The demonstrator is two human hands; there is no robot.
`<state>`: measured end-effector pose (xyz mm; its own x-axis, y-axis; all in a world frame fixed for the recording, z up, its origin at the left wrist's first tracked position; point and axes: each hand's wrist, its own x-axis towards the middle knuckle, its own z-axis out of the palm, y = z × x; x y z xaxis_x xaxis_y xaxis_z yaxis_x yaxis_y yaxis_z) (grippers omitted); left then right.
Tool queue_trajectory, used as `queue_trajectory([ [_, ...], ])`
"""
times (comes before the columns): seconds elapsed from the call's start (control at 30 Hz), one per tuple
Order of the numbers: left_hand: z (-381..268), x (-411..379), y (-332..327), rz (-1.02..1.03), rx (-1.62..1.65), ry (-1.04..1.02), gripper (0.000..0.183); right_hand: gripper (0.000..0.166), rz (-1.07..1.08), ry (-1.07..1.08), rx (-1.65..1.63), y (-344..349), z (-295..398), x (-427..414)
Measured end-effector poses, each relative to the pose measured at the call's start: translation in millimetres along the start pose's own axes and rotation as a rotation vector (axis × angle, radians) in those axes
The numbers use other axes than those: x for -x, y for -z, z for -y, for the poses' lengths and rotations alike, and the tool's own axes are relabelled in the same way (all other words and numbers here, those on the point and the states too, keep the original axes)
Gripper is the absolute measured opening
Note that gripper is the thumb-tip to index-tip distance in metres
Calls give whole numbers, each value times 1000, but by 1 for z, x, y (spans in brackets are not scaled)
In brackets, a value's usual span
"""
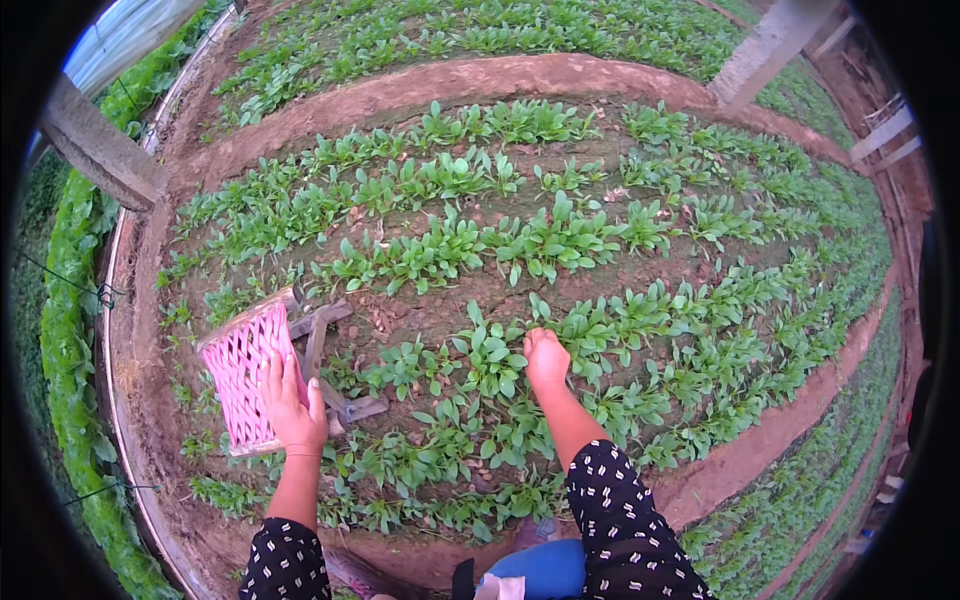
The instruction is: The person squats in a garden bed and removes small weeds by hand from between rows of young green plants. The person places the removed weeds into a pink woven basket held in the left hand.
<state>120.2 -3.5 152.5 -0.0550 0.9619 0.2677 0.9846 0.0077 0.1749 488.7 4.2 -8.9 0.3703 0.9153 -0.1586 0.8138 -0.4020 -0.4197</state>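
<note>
My left hand [293,406] rests with spread fingers on the pink woven seat of a small wooden stool [244,375], which stands tilted among the plants at the left. My right hand [546,357] is closed at a row of leafy green plants [491,352] near the middle of the bed. Its fingers are curled at the leaf bases, and whether a stem or leaf is between them cannot be told. Broad-leaved plants lie close on both sides of this hand.
Rows of leafy plants [555,232] cross the soil bed. A raised earth ridge [480,79] runs behind it. Concrete posts stand at upper left [101,150] and upper right [769,56]. My shoes and blue-clad knee [544,570] are at the bottom edge.
</note>
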Motion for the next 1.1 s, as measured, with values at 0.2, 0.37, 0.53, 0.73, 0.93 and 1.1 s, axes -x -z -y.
queue_trajectory([
  [0.2, 1, 0, -2, -8, 14, -1, 52, 15, 103, -14, 163, -11, 4, -12],
  [0.37, 0, 0, 1, -8, -4, -7, 52, 13, 33, 2, 75, -6, 4, -10],
  [0.53, 4, 3, 0, -19, -19, -9, 52, 10, -10, -89, -495, 11, 18, 8],
  [0.73, 4, 3, -2, -23, 16, -7, 52, 10, 461, 254, -543, 48, 62, 122],
  [0.93, 10, 2, -7, -28, 7, -30, 50, 39, 940, 617, -339, 41, 60, 201],
  [1.1, 14, 5, -8, -23, -28, -23, 50, 24, 237, 62, -542, 56, 15, 116],
])
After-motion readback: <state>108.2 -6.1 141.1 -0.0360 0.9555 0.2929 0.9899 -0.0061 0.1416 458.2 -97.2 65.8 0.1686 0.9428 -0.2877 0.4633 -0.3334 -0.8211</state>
